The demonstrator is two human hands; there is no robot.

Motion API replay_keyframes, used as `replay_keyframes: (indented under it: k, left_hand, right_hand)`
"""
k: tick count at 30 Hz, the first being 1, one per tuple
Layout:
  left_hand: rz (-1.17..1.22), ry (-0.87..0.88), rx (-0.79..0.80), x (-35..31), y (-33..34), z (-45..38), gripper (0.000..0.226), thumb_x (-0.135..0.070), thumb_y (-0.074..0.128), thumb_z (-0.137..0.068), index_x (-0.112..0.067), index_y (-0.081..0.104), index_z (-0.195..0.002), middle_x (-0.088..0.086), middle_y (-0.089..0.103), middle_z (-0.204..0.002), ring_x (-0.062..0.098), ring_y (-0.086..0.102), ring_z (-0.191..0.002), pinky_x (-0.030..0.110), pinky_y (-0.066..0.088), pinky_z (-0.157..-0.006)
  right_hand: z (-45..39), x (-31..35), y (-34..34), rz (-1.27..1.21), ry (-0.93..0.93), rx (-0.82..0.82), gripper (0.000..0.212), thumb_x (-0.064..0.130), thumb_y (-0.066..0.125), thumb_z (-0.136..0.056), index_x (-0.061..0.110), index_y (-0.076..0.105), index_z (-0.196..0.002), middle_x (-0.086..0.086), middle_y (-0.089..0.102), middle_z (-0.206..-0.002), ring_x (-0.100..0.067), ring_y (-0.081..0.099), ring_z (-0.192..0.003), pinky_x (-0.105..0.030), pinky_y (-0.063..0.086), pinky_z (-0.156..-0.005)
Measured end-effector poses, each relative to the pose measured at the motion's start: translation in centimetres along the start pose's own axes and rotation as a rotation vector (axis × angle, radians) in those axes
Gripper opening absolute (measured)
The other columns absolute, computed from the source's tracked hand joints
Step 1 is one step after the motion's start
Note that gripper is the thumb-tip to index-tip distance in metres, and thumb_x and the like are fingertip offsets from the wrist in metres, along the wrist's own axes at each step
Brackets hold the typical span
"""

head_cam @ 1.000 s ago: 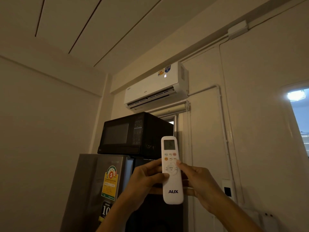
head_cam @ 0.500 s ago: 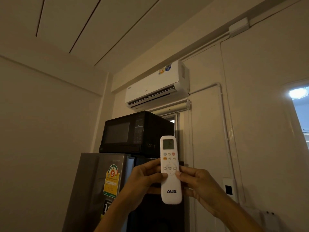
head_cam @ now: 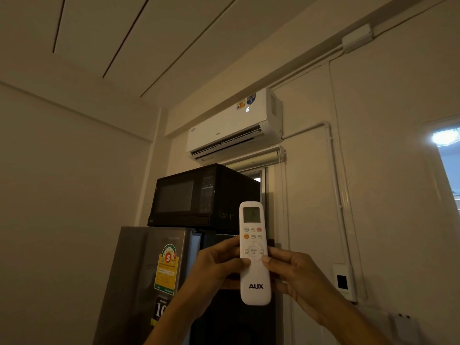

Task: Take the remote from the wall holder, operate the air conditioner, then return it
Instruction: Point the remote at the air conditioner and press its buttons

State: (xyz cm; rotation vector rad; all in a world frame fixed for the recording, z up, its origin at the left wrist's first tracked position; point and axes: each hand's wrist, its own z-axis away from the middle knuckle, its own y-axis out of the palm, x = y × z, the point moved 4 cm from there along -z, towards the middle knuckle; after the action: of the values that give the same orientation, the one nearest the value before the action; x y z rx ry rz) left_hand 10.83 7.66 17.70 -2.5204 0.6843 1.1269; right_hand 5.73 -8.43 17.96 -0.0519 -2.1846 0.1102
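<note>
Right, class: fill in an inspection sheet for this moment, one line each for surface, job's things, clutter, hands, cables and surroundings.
Surface: fridge top, carrying a black microwave.
Job's things: white remote upright, screen facing the camera; air conditioner high on the wall, display lit, flap open; wall holder not clearly seen.
Clutter: nothing seen.
Hands: left hand and right hand both grip the remote, thumbs near the round pad.
Cables: white conduit runs down the wall.
Surroundings: dim room, bright opening at right.

Microwave [head_cam: 199, 195] on fridge [head_cam: 149, 270], air conditioner [head_cam: 231, 125] above, remote [head_cam: 254, 270] in front between both hands.
</note>
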Motion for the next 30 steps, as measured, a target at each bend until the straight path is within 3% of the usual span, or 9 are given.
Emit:
replay_keyframes:
  k: [20,30]
  left_hand:
    - [0.025,-0.024,0.024,1.1,-0.7,0.1,0.043,-0.002,0.061,-0.083,-0.039,0.059,-0.104,-0.013,0.077,-0.097,0.013,0.073,-0.091,0.024,0.060,-0.062]
    - [0.027,-0.039,0.051,3.6,-0.3,1.4,0.046,0.001,0.061,-0.084,-0.036,0.060,-0.113,-0.006,0.074,-0.108,0.016,0.071,-0.099,0.026,0.061,-0.067]
  right_hand:
    - [-0.7,-1.4,0.3,-0.008,0.018,0.000,0.027,0.010,0.060,-0.085,0.032,0.064,-0.098,0.002,0.072,-0.101,-0.017,0.072,-0.088,-0.031,0.060,-0.063]
    - [1.3,-3.5,0.1,-0.006,0.020,-0.017,0.030,0.012,0.061,-0.084,0.032,0.063,-0.106,0.005,0.072,-0.104,-0.014,0.070,-0.092,-0.027,0.059,-0.063]
